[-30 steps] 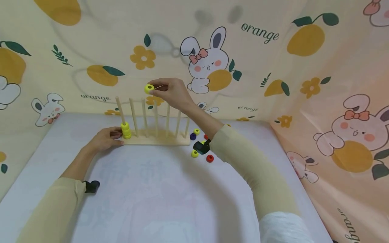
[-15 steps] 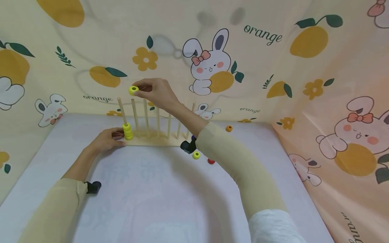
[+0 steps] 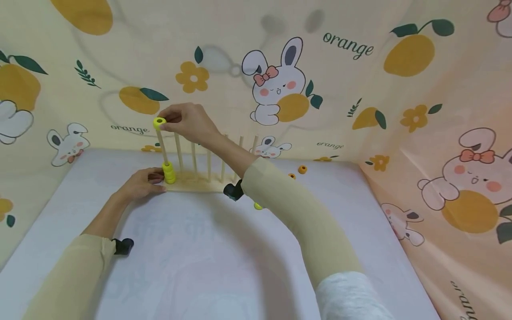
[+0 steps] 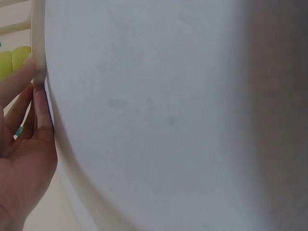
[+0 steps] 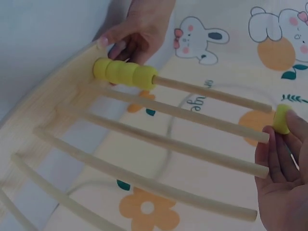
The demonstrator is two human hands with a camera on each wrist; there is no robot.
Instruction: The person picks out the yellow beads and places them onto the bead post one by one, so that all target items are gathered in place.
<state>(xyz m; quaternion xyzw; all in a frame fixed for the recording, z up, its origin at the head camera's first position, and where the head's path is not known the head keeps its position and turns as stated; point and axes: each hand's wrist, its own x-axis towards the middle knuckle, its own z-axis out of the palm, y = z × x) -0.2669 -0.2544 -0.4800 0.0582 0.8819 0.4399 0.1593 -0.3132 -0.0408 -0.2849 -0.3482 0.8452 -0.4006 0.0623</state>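
Observation:
My right hand (image 3: 192, 123) pinches a yellow bead (image 3: 159, 122) between thumb and fingers at the top of the leftmost peg (image 3: 162, 149). In the right wrist view that bead (image 5: 282, 119) sits right by the peg's tip; whether the tip is inside its hole I cannot tell. Low on the same peg are stacked yellow beads (image 5: 124, 73). The wooden rack's base (image 3: 196, 186) lies on the table with its row of bare pegs upright. My left hand (image 3: 138, 184) grips the base's left end, thumb at the front edge, fingers behind.
Two orange beads (image 3: 302, 169) lie on the table right of the rack. A yellow bead (image 3: 258, 206) shows partly below my right sleeve (image 3: 296, 213), which covers the area behind it. A printed cloth (image 3: 224, 26) hangs behind the table and along the right.
My right hand has moved left with the yellow bead, from above the middle pegs to the leftmost peg's top. My left hand stays at the base's end. The right sleeve now hides more loose beads.

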